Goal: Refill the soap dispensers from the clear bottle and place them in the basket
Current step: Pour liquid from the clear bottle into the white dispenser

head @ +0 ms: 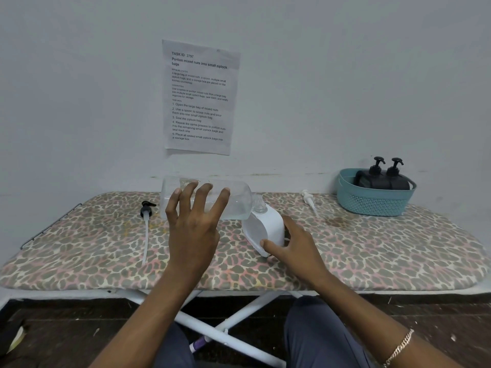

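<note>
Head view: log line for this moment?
left hand tips clear bottle | right hand grips white dispenser | basket: two black dispensers

Two bare forearms [148,314] fill the lower middle of the frame, and the left hand [195,229] and right hand [295,248] are bare as well. Lower right, there's a chain bracelet [398,347] on the right wrist, with flat metal links in a gold-to-pink tone. At bottom centre, dark slate-blue trousers [316,338] in plain fabric cover both legs.
</note>
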